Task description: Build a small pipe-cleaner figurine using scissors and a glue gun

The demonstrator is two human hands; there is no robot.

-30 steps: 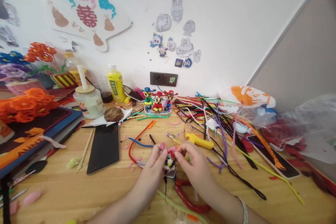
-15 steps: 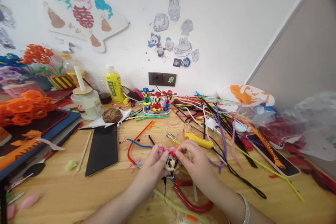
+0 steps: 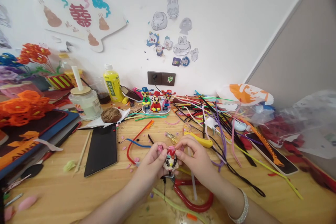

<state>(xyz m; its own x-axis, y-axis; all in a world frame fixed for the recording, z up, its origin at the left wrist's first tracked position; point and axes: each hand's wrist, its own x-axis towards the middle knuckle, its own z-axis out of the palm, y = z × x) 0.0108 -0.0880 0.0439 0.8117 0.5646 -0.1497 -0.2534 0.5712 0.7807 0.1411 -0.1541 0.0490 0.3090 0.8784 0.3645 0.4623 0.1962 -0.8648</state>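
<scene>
Between my two hands is a small doll head (image 3: 171,163) with a white face, black markings, a yellow nose and red and pink parts on top. My left hand (image 3: 155,159) grips its left side, thumb at the top edge. On the other side, my right hand (image 3: 193,154) pinches the red and pink top with thumb and forefinger. The curled fingers hide the back of the head. Just beyond my right hand lies a yellow glue gun (image 3: 198,139). Below the head are red-handled scissors or pliers (image 3: 195,203), partly covered.
Three finished-looking figurines (image 3: 156,102) stand on a small tray at the back. Loose pipe cleaners (image 3: 210,119) spread across the right. A black tablet (image 3: 101,152), a candle-like jar (image 3: 85,103), a yellow bottle (image 3: 113,84) and orange flowers (image 3: 26,106) are on the left. A phone (image 3: 273,154) lies at right.
The view has shifted slightly. The doll head is tipped a little, with more of its face and red top showing. Both hands keep their grip.
</scene>
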